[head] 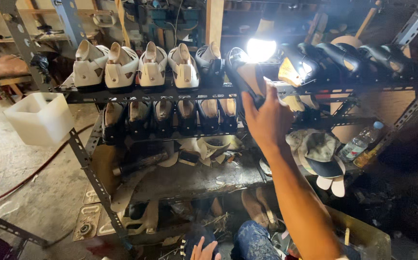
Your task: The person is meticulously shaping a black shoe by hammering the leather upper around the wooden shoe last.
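The right hand point(266, 118) reaches up to the front edge of the dark metal slotted-angle rack point(89, 166), its fingers curled around the back of a black leather shoe upper on a last point(240, 72) that sits tilted at the middle of the top shelf. The grip looks closed on the shoe's heel part, though the back of the hand hides the fingertips. The left hand point(205, 252) shows only at the bottom edge of the view, fingers spread loosely and holding nothing (just the tips are visible), next to a knee in blue patterned cloth point(253, 240).

Just above the held shoe glares a bright white lamp point(261, 48). To its left along the top shelf stand 4 white lasted shoes point(136, 67) in a row, heels outward; to its right lies a row of black lasted shoes point(348, 60). On the second shelf, below the front edge, more dark shoes point(170, 118) stand side by side. The lowest shelf carries scraps and cut soles. A clear plastic bottle point(360, 142) leans near the rack's right end, and a white square plastic container point(40, 118) hangs off its left corner.
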